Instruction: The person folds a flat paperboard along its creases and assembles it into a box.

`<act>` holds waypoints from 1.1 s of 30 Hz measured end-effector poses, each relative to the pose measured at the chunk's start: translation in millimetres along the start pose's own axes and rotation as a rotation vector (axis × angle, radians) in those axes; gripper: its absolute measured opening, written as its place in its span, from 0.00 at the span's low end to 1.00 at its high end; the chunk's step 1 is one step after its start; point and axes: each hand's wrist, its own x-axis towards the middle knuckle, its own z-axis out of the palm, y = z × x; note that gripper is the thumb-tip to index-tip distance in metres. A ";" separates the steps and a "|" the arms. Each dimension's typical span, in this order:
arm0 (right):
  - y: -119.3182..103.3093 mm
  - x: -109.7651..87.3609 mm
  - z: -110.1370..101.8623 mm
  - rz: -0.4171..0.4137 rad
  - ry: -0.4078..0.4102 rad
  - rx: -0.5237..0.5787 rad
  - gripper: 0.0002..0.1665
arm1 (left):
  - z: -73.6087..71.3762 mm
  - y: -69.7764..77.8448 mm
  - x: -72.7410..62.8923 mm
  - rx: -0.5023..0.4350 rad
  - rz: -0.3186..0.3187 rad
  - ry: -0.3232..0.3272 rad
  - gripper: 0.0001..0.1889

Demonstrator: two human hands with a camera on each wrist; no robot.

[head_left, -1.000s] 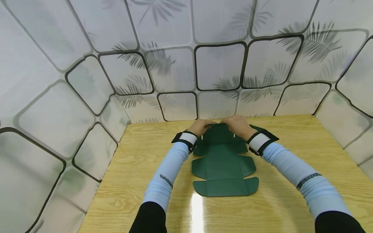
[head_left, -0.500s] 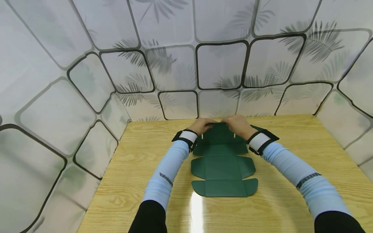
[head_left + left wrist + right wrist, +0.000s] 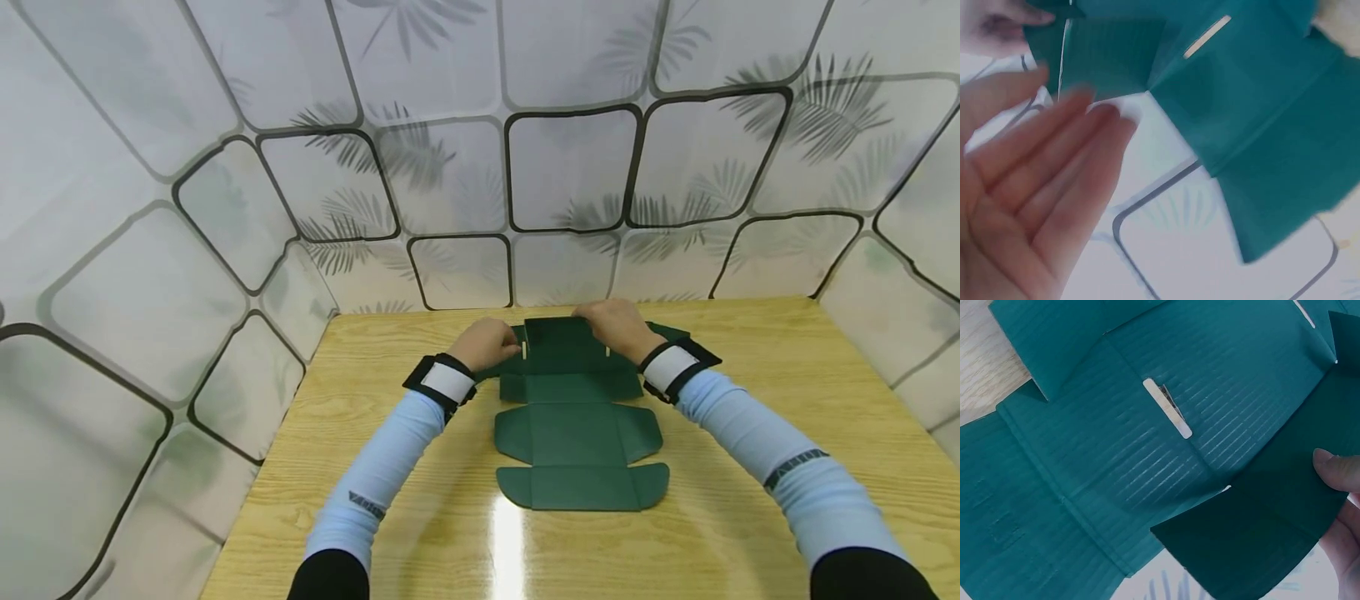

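Backdrop (image 3: 142,308) on your far left, wrapping round behind the table (image 3: 360,400). Then your left hand (image 3: 483,344): released, fingers extended and slack in the left wrist view, nothing in it. It sits at the card's left side; can't tell if it touches there. Card (image 3: 576,433) is mid-table toward the back: green die-cut blank, near panel (image 3: 581,487) flat with rounded ends, far panel (image 3: 558,343) tilted up. Left slot (image 3: 524,350), then right slot (image 3: 1167,409), cut through it. Should handle light, fairly stiff across the panels, limp at creases. Ribbing suggests corrugated, so expect dents if you squeeze hard; sheen is mild, wouldn't expect much slip. Weak spots are probably fold corners and the strips round the slots. Take it by outer edges, thumb one side, fingers the other, and keep clear of the slots. Your right hand (image 3: 618,325) is pinching the raised far edge, thumb on one face, fingers behind. Right flap (image 3: 670,331) shows just past that wrist, on the far side.
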 end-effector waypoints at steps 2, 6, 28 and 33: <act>-0.5 0.0 0.3 -0.001 0.002 -0.003 0.15 | 10.7 -0.8 -6.6 0.015 -0.018 -0.098 0.15; -1.1 -0.7 0.5 -0.005 0.020 -0.013 0.15 | 36.0 0.2 -15.1 0.077 -0.109 -0.276 0.18; -1.2 -6.6 8.5 -0.023 0.064 -0.033 0.15 | 56.8 41.5 -9.3 0.170 -0.071 -0.309 0.42; -0.3 -7.9 10.9 -0.031 0.076 -0.040 0.15 | 69.8 49.5 -1.3 0.231 -0.020 -0.303 0.39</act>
